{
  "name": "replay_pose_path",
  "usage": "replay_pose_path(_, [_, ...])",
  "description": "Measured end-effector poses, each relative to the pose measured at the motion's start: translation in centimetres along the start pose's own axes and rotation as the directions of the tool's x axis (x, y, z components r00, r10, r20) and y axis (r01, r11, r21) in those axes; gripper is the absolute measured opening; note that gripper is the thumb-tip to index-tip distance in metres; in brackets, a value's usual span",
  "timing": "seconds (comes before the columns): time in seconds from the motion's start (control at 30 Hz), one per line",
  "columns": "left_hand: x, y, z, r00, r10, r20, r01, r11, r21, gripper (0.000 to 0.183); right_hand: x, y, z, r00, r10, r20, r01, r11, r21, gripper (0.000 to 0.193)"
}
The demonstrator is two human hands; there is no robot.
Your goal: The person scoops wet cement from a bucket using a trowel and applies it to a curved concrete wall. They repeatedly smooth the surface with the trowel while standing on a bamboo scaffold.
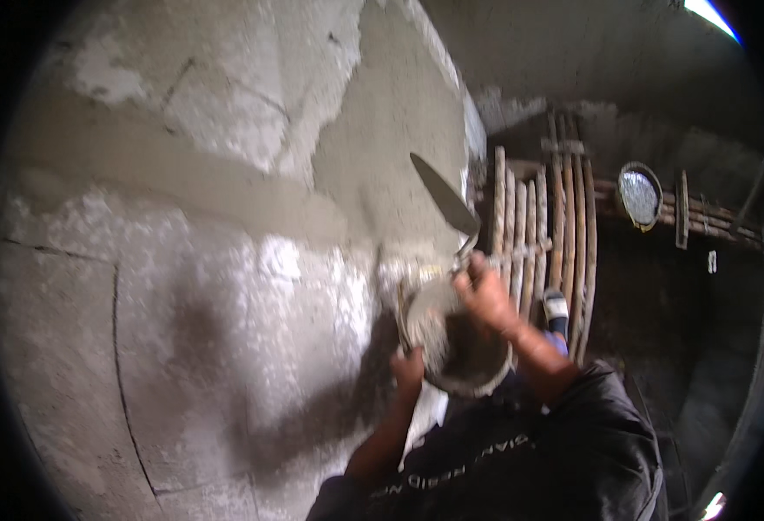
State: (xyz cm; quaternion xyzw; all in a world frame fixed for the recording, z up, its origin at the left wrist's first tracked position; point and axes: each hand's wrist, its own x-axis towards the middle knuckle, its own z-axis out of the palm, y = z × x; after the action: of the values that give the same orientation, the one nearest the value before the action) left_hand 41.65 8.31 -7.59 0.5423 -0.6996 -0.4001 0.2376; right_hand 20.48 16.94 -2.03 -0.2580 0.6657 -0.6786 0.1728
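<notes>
Plastering is the step in hand, by my reading: my right hand (486, 295) has its fingers clenched on the trowel (444, 201), blade tilted up beside the wall (226, 304). My left hand (409, 365) grips the near rim of the pan (451, 339) from below, holding it just off the wall, mortar inside. Next, I judge, the blade must dip into the pan, so the pan has to stay level. Fresh grey plaster covers the wall's upper part; the lower part is rough and patchy white. A bamboo scaffold (547, 226) stands at the wall's right edge with a round lamp (639, 196) on it; my foot (556, 308) rests there. The room is dim.
</notes>
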Motion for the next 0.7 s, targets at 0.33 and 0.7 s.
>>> replay_pose_path(0.33, [1.3,2.7,0.6,0.995,0.014,0.103,0.009,0.977,-0.214,0.019,10.2,0.0,3.2,0.954,0.27,0.132,-0.295,0.928,0.229,0.027])
replay_pose_path(0.7, [-2.3,2.1,-2.7,0.991,-0.113,-0.07,0.123,0.979,0.162,0.04,20.0,-3.4,15.1,0.871,0.482,0.092,-0.472,0.77,0.43,0.03])
